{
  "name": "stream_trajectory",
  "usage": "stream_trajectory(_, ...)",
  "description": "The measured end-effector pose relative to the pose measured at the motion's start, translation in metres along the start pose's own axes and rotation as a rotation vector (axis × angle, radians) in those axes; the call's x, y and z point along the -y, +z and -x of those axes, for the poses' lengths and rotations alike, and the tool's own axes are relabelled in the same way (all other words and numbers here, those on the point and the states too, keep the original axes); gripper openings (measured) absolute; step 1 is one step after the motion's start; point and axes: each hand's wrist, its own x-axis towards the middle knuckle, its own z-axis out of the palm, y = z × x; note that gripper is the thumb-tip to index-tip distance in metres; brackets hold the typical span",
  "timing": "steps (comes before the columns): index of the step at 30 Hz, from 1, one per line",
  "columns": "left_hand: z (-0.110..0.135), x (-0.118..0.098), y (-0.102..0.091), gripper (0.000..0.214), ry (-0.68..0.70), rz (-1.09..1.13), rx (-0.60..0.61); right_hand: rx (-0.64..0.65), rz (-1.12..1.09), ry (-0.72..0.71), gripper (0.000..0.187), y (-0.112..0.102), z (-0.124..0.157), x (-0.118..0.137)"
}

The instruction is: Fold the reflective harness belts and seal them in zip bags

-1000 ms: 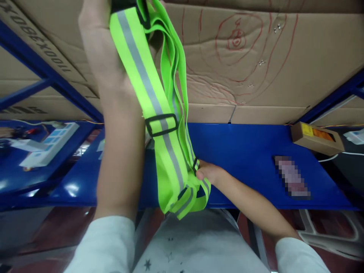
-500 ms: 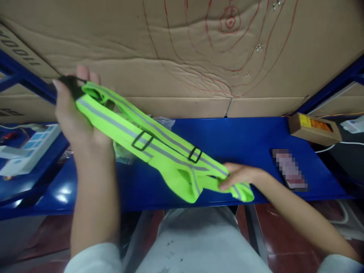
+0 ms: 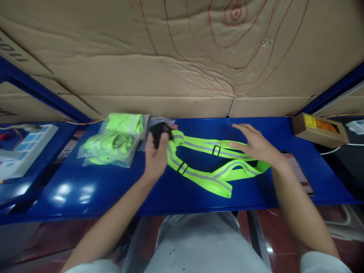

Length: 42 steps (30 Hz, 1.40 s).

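Blue surface, cardboard wall along its back edge. Landmark: clear bag of folded neon straps, lying flat on the surface.

- Reflective strap: neon green with a grey stripe, spread flat on the surface just right of the bag. Two bands run away from the bag and join in a loop at the far end. Two black sliders sit on the bands, one on each.
- Black end piece: at the strap end nearest the bag, almost against the bag's right edge, lifted slightly off the surface.
- Left hand: just right of the bag. Its fingers are curled tight round the black end piece, thumb on top.
- Right hand: over the strap end farthest from the bag, palm down. Fingers are straight and spread, gripping nothing. Cannot tell whether the palm presses the strap or hangs just above it.
- Flat dark device: far right of the bag, past the strap's loop, partly hidden by the right forearm.
- Small cardboard box: farther right of the bag again, well apart from the strap.
- White power strip: left of the bag, on a neighbouring blue shelf.
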Motion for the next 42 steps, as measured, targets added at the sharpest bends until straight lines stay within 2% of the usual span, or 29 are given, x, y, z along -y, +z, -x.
stream_trajectory(1, 0.005, 0.000, 0.009, 0.039, 0.059, -0.061, 0.081, -0.103, -0.045, -0.088, 0.076, 0.011, -0.004, 0.020)
stream_trajectory(4, 0.018, 0.008, 0.028, 0.046, 0.140, -0.165, 0.247, -0.113, -0.212, -0.356, 0.084, 0.054, -0.014, 0.068)
stream_trajectory(6, 0.024, 0.019, 0.033, 0.050, 0.070, -0.163, 0.267, -0.088, -0.250, -0.398, 0.083, 0.082, -0.018, 0.082)
stream_trajectory(9, 0.028, 0.034, 0.031, 0.053, -0.083, -0.105, 0.268, -0.086, -0.236, -0.407, 0.088, 0.107, -0.017, 0.081)
stream_trajectory(12, 0.028, 0.041, 0.025, 0.057, -0.157, 0.002, 0.309, -0.099, -0.155, -0.416, 0.092, 0.112, -0.013, 0.075)
stream_trajectory(16, 0.023, 0.038, 0.020, 0.066, -0.254, 0.099, 0.374, -0.173, -0.008, -0.475, 0.086, 0.110, -0.011, 0.075)
stream_trajectory(20, 0.018, 0.032, 0.019, 0.084, -0.338, 0.127, 0.452, -0.304, 0.146, -0.597, 0.060, 0.112, -0.011, 0.072)
stream_trajectory(22, 0.015, 0.029, 0.018, 0.097, -0.417, 0.147, 0.447, -0.382, 0.103, -0.617, 0.049, 0.111, -0.010, 0.068)
stream_trajectory(25, 0.010, 0.025, 0.017, 0.102, -0.448, 0.132, 0.398, -0.446, -0.179, -0.519, 0.045, 0.106, -0.008, 0.063)
stream_trajectory(29, 0.006, 0.025, 0.015, 0.092, -0.316, 0.107, 0.392, -0.381, -0.553, -0.220, 0.023, 0.101, -0.006, 0.066)
stream_trajectory(33, 0.006, 0.028, 0.014, 0.083, -0.276, 0.114, 0.400, -0.308, -0.669, -0.149, 0.019, 0.101, -0.006, 0.072)
stream_trajectory(39, 0.005, 0.029, 0.015, 0.072, -0.334, 0.186, 0.380, -0.287, -0.722, -0.058, 0.028, 0.102, -0.010, 0.074)
stream_trajectory(42, 0.005, 0.027, 0.015, 0.071, -0.350, 0.195, 0.377, -0.237, -0.749, -0.032, 0.033, 0.102, -0.011, 0.074)
